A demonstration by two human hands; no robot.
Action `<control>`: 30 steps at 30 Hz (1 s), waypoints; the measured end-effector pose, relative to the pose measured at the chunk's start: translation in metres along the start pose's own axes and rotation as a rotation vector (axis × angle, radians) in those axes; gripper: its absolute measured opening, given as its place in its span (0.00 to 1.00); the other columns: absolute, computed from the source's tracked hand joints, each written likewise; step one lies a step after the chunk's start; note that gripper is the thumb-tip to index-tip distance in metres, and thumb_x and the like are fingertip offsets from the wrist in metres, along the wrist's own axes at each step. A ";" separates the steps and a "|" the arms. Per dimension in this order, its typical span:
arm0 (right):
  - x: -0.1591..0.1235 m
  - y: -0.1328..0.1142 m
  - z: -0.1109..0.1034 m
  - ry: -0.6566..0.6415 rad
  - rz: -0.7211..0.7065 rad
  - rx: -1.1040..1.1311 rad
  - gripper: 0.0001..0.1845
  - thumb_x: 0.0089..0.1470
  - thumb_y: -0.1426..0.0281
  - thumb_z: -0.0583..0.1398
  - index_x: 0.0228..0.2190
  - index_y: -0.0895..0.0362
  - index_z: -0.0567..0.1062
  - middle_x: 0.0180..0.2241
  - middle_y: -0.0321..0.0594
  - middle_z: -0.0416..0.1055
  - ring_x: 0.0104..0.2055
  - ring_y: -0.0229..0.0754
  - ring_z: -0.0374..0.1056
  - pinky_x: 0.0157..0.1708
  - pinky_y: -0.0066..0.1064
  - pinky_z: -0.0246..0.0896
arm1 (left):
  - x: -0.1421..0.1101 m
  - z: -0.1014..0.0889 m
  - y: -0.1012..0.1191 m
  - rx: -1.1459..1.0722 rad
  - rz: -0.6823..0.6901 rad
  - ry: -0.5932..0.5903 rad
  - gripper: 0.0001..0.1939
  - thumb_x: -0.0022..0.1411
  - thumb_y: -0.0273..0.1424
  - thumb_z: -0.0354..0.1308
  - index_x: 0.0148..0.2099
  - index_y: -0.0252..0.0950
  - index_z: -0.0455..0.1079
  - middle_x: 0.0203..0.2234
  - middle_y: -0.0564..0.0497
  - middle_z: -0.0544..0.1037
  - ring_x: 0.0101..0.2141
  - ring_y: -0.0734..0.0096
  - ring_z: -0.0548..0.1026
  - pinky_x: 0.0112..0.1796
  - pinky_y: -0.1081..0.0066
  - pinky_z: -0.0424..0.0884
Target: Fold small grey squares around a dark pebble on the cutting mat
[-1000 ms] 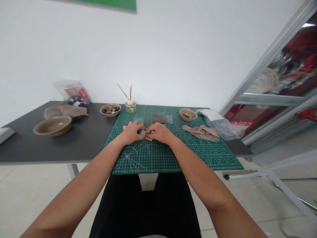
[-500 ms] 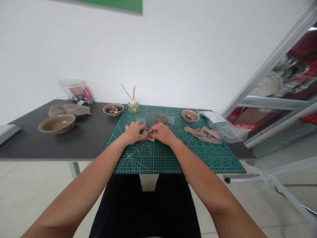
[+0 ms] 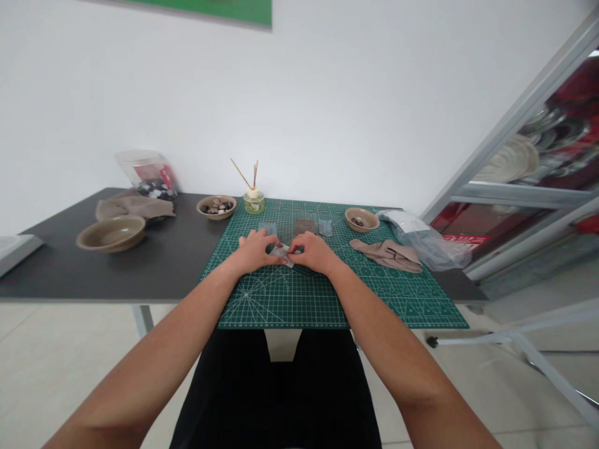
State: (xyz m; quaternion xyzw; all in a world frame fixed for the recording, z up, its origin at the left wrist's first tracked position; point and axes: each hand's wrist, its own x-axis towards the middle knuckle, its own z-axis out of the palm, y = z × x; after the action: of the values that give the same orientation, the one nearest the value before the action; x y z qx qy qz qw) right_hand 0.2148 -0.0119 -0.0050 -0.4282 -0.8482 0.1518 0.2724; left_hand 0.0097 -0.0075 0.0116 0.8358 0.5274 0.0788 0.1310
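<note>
A small whitish, partly see-through piece (image 3: 282,252), perhaps a little bag or a scrap of film, lies between my hands low over the green cutting mat (image 3: 281,305). My left hand (image 3: 254,252) pinches its left side between thumb and fingers. At its right end, my right hand (image 3: 313,253) has thumb and forefinger closed on the edge. Just beyond the hands lie a clear bluish packet (image 3: 268,227), a brown square (image 3: 306,226) and another clear packet (image 3: 326,227). Something dark under my right hand is mostly hidden.
Bowls of stones stand at the back left (image 3: 216,207) and back right (image 3: 362,220). A reed diffuser (image 3: 254,201) is behind the mat. Right are a beige cloth (image 3: 388,255) and plastic bag (image 3: 428,243); left, a larger bowl (image 3: 112,235), another cloth (image 3: 133,206) and clear container (image 3: 147,171).
My right fingers have shifted slightly right, away from the left ones, and more of the whitish piece shows between them. The view has moved a little.
</note>
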 end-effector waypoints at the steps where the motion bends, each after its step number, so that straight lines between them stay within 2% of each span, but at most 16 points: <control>1: 0.000 -0.001 -0.001 -0.012 0.000 0.012 0.05 0.48 0.69 0.68 0.24 0.55 0.79 0.27 0.32 0.76 0.33 0.37 0.68 0.47 0.35 0.54 | 0.000 0.000 0.000 0.000 0.002 0.003 0.26 0.53 0.55 0.59 0.48 0.46 0.74 0.43 0.45 0.70 0.49 0.46 0.65 0.47 0.49 0.61; 6: 0.002 -0.006 -0.001 -0.085 0.002 0.073 0.03 0.52 0.68 0.67 0.27 0.53 0.81 0.33 0.32 0.80 0.37 0.38 0.71 0.53 0.38 0.51 | 0.002 0.001 0.000 0.012 0.001 0.004 0.26 0.53 0.55 0.59 0.48 0.46 0.74 0.43 0.45 0.70 0.49 0.46 0.64 0.47 0.50 0.61; 11: 0.009 -0.006 0.006 -0.064 -0.001 -0.002 0.04 0.54 0.68 0.66 0.29 0.54 0.82 0.34 0.36 0.79 0.38 0.39 0.69 0.49 0.36 0.51 | 0.002 0.002 -0.001 0.031 0.002 -0.005 0.25 0.54 0.54 0.58 0.47 0.46 0.73 0.45 0.45 0.70 0.49 0.47 0.65 0.47 0.50 0.61; 18: 0.007 -0.003 0.005 0.003 0.027 -0.091 0.03 0.51 0.69 0.67 0.28 0.55 0.82 0.31 0.36 0.78 0.35 0.40 0.65 0.43 0.34 0.53 | 0.002 0.001 -0.001 0.018 -0.005 -0.014 0.26 0.53 0.55 0.59 0.49 0.46 0.73 0.45 0.44 0.70 0.50 0.46 0.64 0.47 0.50 0.61; 25: 0.005 -0.003 0.000 -0.060 -0.041 0.025 0.03 0.52 0.70 0.67 0.27 0.53 0.81 0.32 0.33 0.80 0.35 0.37 0.70 0.47 0.35 0.51 | 0.002 0.002 -0.001 0.019 0.002 -0.003 0.26 0.53 0.55 0.59 0.49 0.46 0.73 0.45 0.44 0.70 0.49 0.45 0.64 0.47 0.49 0.60; 30: 0.011 -0.006 0.005 -0.078 -0.078 0.041 0.04 0.54 0.70 0.66 0.28 0.54 0.82 0.35 0.34 0.81 0.38 0.37 0.71 0.45 0.35 0.50 | 0.002 0.002 0.000 0.028 0.002 -0.012 0.25 0.55 0.55 0.57 0.48 0.45 0.73 0.46 0.44 0.70 0.49 0.47 0.64 0.48 0.50 0.60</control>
State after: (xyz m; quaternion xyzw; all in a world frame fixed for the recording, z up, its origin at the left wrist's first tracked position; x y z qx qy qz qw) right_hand 0.2023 -0.0063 -0.0026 -0.3829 -0.8710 0.1748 0.2534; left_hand 0.0105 -0.0060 0.0099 0.8385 0.5268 0.0666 0.1222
